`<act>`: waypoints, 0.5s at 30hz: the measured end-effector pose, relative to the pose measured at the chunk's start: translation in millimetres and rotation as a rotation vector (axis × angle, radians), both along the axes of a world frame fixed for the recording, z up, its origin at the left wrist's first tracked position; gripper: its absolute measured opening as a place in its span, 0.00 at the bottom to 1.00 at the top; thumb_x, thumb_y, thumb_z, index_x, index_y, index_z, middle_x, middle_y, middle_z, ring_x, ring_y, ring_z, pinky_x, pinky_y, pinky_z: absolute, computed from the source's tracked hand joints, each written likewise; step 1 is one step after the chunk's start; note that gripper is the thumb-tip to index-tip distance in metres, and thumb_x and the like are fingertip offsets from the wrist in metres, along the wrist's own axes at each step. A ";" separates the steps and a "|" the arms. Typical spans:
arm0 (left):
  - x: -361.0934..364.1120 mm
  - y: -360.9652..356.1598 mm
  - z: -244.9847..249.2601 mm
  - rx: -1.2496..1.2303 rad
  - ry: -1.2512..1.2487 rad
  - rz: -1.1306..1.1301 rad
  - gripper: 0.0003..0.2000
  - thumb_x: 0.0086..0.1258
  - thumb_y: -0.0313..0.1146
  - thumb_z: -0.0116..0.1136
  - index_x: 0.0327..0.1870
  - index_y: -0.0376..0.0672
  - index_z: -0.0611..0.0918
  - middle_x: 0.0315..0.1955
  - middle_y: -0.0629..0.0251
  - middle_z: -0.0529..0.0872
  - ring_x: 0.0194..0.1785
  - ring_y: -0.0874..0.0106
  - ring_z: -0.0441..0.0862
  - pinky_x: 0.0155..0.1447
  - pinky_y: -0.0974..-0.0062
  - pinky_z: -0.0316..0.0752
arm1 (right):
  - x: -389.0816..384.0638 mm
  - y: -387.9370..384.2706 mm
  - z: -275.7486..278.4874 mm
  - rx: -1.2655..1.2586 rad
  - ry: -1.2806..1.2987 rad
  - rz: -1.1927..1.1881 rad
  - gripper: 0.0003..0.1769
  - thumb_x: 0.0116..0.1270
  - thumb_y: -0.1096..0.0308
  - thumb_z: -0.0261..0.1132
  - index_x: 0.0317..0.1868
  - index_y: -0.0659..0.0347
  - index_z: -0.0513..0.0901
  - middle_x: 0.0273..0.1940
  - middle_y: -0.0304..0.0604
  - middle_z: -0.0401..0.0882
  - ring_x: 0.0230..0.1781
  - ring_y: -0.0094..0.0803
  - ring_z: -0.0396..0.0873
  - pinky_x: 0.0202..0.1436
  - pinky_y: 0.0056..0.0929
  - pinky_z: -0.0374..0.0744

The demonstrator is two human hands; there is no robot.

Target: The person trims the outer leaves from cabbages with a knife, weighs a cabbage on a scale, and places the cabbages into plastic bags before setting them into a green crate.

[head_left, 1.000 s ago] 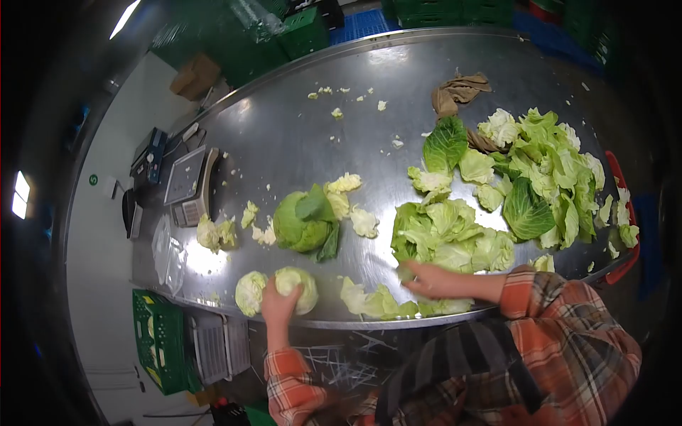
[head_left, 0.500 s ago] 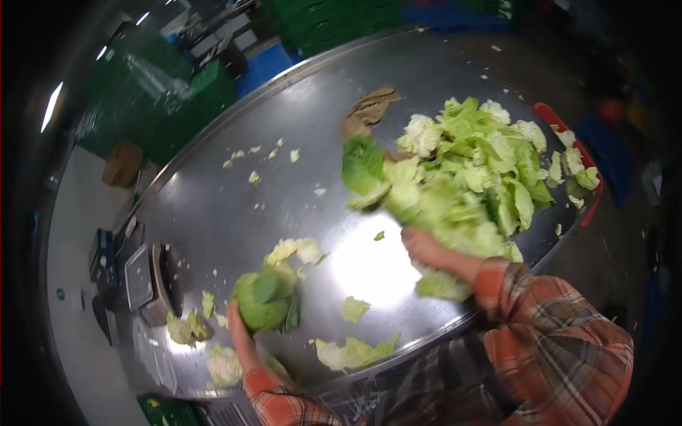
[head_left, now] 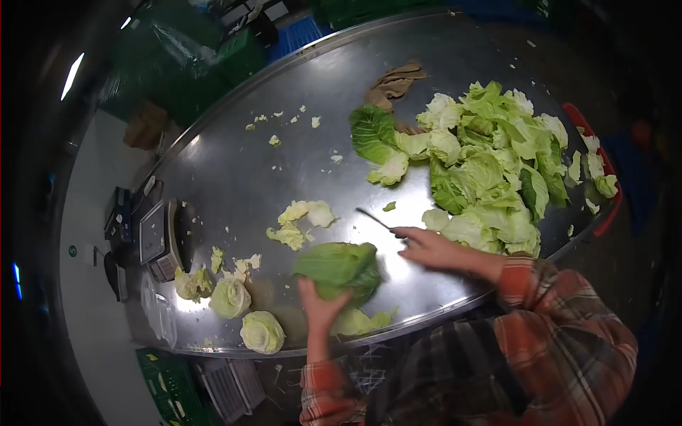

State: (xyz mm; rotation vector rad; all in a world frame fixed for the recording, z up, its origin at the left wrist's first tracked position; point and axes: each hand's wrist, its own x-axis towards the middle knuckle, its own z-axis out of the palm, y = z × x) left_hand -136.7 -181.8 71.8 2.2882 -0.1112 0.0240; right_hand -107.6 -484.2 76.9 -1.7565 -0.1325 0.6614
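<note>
One leafy cabbage [head_left: 337, 259] is gripped by the left hand [head_left: 323, 305] near the front edge of the desk [head_left: 284, 188]; whether its full weight is borne by the metal cannot be told. The right hand [head_left: 432, 248] is held apart from it, closed around a slim knife [head_left: 373, 218], whose blade is pointed toward the far side. Should the blade be brought to the cabbage, the left hand might be cut, since it is wrapped low around a rounded shape that could be rolled when steadied from one side only. Footing could also be lost on the pale loose leaves [head_left: 359, 323] just beside the cabbage, if it were pressed onto them. To the left, two pale heads are left unsupported: the farther head [head_left: 230, 297] is set well in, but the nearer head [head_left: 262, 331], placed close to the rim, could be knocked off by the left sleeve [head_left: 327, 383]. To the right, a heap of leaves [head_left: 497, 170] is piled just beside the right sleeve [head_left: 517, 278], by which some might be dragged away.
</note>
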 end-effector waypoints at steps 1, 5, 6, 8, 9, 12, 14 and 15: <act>-2.4 -9.6 1.2 0.165 -0.080 -0.055 0.45 0.42 0.38 0.77 0.64 0.36 0.65 0.55 0.57 0.71 0.58 0.63 0.70 0.64 0.66 0.66 | -4.4 20.5 -33.4 -0.025 -0.431 -0.007 0.48 0.57 0.44 0.70 0.71 0.59 0.58 0.57 0.56 0.71 0.49 0.42 0.79 0.52 0.36 0.77; -32.0 -59.4 -26.2 -0.457 0.269 0.097 0.48 0.41 0.41 0.76 0.67 0.35 0.63 0.62 0.49 0.67 0.67 0.55 0.63 0.69 0.60 0.60 | -8.4 32.8 13.3 -0.096 -0.427 0.062 0.38 0.52 0.54 0.73 0.61 0.62 0.71 0.50 0.61 0.76 0.50 0.48 0.78 0.53 0.38 0.76; -36.7 -63.8 -21.2 -0.410 0.244 0.043 0.50 0.42 0.41 0.76 0.69 0.35 0.61 0.64 0.49 0.65 0.68 0.55 0.61 0.71 0.60 0.58 | -3.8 29.2 12.2 -0.133 -0.432 0.016 0.34 0.53 0.54 0.72 0.57 0.63 0.72 0.45 0.60 0.78 0.46 0.50 0.79 0.49 0.39 0.77; -39.3 -62.0 -26.6 -0.281 0.084 -0.080 0.48 0.44 0.38 0.74 0.70 0.37 0.61 0.64 0.52 0.66 0.68 0.59 0.64 0.70 0.63 0.60 | -1.7 23.2 8.0 -0.209 -0.425 -0.082 0.27 0.54 0.55 0.70 0.48 0.66 0.75 0.34 0.57 0.81 0.38 0.53 0.81 0.43 0.42 0.78; -38.4 -61.3 -29.0 -0.220 -0.002 -0.140 0.47 0.46 0.37 0.74 0.70 0.38 0.60 0.64 0.53 0.67 0.67 0.61 0.65 0.70 0.64 0.61 | 8.7 23.3 -9.5 -0.277 -0.475 -0.199 0.24 0.55 0.57 0.68 0.43 0.68 0.73 0.28 0.58 0.80 0.33 0.56 0.80 0.38 0.45 0.78; -35.1 -50.2 -26.4 -0.326 0.156 -0.129 0.47 0.48 0.37 0.73 0.71 0.36 0.59 0.68 0.51 0.61 0.71 0.59 0.59 0.72 0.64 0.57 | 33.3 -0.9 -49.2 -0.213 -0.169 -0.249 0.35 0.53 0.45 0.70 0.41 0.72 0.71 0.22 0.52 0.76 0.21 0.42 0.78 0.23 0.37 0.76; -33.0 -40.0 -2.7 -0.506 0.399 -0.086 0.47 0.50 0.35 0.72 0.71 0.36 0.58 0.69 0.52 0.60 0.71 0.59 0.59 0.72 0.65 0.57 | 27.3 -24.0 -45.8 -0.140 0.082 -0.200 0.43 0.51 0.35 0.70 0.41 0.72 0.69 0.19 0.43 0.71 0.11 0.25 0.69 0.10 0.25 0.66; -35.2 -37.7 3.8 -0.598 0.525 -0.059 0.46 0.50 0.34 0.72 0.71 0.36 0.58 0.70 0.52 0.60 0.72 0.60 0.58 0.72 0.65 0.56 | 24.9 -39.9 -47.3 -0.124 0.100 -0.264 0.41 0.51 0.39 0.71 0.41 0.74 0.69 0.23 0.45 0.73 0.17 0.30 0.73 0.18 0.31 0.73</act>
